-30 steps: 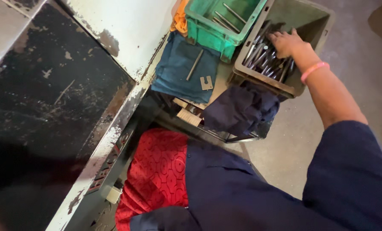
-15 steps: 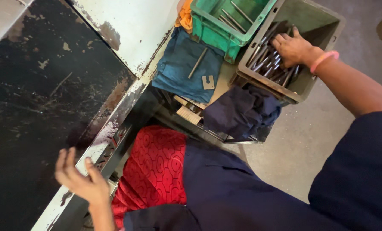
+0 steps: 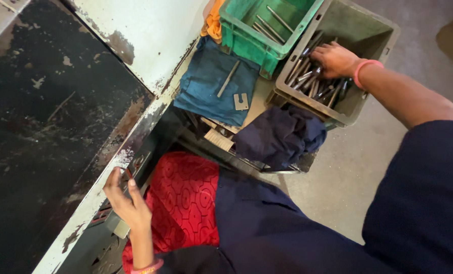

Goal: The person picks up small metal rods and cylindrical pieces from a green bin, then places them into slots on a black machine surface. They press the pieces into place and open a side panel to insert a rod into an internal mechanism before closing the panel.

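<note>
Floor: bare grey concrete (image 3: 348, 172) is seen at the right, under the crates.
Machine surface: a dark, scratched metal top (image 3: 39, 127) fills the left, edged by a chipped pale frame (image 3: 150, 30).
Cloths: a blue cloth (image 3: 206, 81) is spread beside the frame, with 1 loose rod (image 3: 228, 78) and a small notched plate (image 3: 240, 101) laid on it; a dark navy cloth (image 3: 279, 134) is bunched just below the grey crate.
Crates: a green crate (image 3: 246, 38) with a few rods is set against a grey crate (image 3: 368, 25), which is well apart from the machine top.
Metal rods: a heap of metal rods (image 3: 307, 81) lies in the grey crate.
Right hand: the right hand (image 3: 335, 58) is laid on the heap, fingers curled down among the rods; whether 1 is pinched cannot be told.
Left hand: the left hand (image 3: 125, 200) is raised at the frame's lower edge, fingers loosely bent and slightly apart, holding nothing.
Hidden: the crates are cut off by the top edge; the panel beneath the left hand is hard to make out.
</note>
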